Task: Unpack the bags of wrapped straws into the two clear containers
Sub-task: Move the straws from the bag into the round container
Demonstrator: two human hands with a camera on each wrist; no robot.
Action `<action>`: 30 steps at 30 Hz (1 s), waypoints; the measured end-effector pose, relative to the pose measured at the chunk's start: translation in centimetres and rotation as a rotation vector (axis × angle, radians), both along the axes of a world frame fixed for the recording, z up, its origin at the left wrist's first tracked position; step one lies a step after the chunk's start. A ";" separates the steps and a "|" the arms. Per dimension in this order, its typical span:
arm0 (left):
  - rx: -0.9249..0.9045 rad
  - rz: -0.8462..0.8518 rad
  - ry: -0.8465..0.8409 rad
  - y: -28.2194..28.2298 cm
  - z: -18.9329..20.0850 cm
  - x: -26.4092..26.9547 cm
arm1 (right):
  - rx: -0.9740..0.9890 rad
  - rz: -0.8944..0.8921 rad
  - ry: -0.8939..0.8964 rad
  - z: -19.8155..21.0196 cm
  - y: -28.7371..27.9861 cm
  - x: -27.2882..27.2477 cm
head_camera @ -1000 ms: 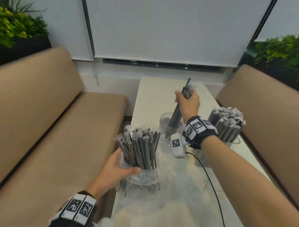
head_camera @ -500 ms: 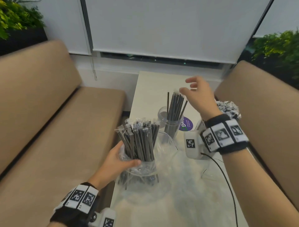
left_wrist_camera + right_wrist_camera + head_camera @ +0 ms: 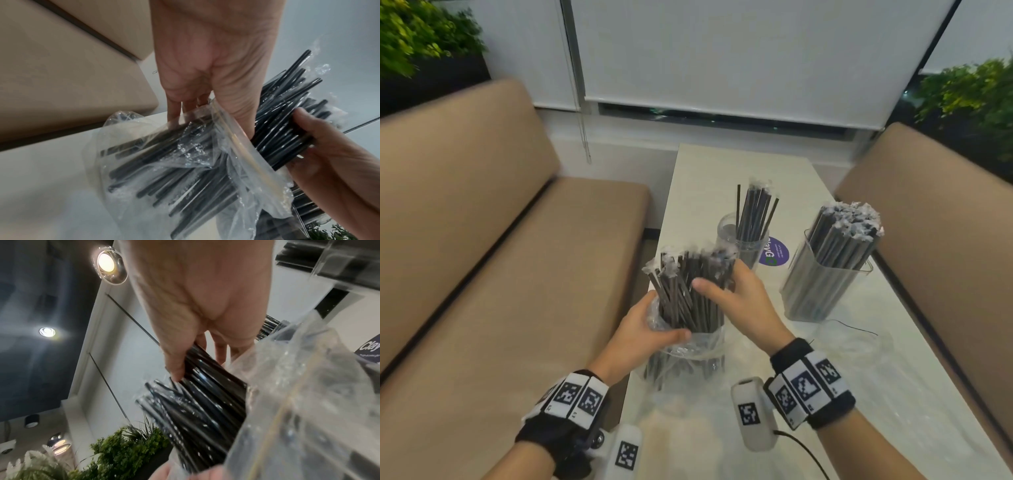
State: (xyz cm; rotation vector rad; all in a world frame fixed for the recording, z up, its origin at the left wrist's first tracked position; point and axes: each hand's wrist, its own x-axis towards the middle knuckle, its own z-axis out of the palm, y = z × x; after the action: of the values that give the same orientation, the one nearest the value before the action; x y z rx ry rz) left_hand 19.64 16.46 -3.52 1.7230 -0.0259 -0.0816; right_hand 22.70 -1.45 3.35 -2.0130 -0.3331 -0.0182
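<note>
A clear plastic bag (image 3: 688,353) of black wrapped straws (image 3: 685,291) stands upright at the table's near left edge. My left hand (image 3: 657,325) grips the bag around its middle; the left wrist view shows the fingers (image 3: 174,105) curled on the plastic (image 3: 164,162). My right hand (image 3: 717,279) grips a bunch of straws (image 3: 205,394) sticking out of the bag's mouth, thumb in front and fingers behind. Behind stands a round clear container (image 3: 743,240) with several straws. To the right, a square clear container (image 3: 822,284) is packed full of straws.
The white table (image 3: 739,171) is narrow, with beige benches (image 3: 517,274) close on both sides. A purple round sticker (image 3: 774,255) lies between the containers. Crumpled clear plastic (image 3: 859,346) and a thin black cable (image 3: 852,325) lie at the right. Plants stand in both far corners.
My right hand let go of the straws it put in the round container, came back toward me and took hold of a bunch in the bag. The left hand kept its hold on the bag.
</note>
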 end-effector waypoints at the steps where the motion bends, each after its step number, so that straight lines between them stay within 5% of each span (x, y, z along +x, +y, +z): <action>1: -0.006 -0.001 0.000 0.1 -0.1 0.0 | 0.044 -0.011 0.012 0.4 -0.2 0.1; 10: 0.024 -0.018 0.009 -0.8 0.7 -0.3 | 0.318 -0.083 -0.106 5.1 -1.4 1.2; 30: 0.037 -0.058 0.047 -1.5 1.8 -0.2 | 0.403 -0.159 -0.185 12.7 -3.6 3.2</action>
State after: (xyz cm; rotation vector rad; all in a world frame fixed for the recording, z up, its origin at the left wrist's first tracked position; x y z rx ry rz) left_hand 19.47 14.92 -1.75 1.7574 -0.0400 -0.1660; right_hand 25.89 -5.06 16.02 -1.6350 -0.2607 -0.3465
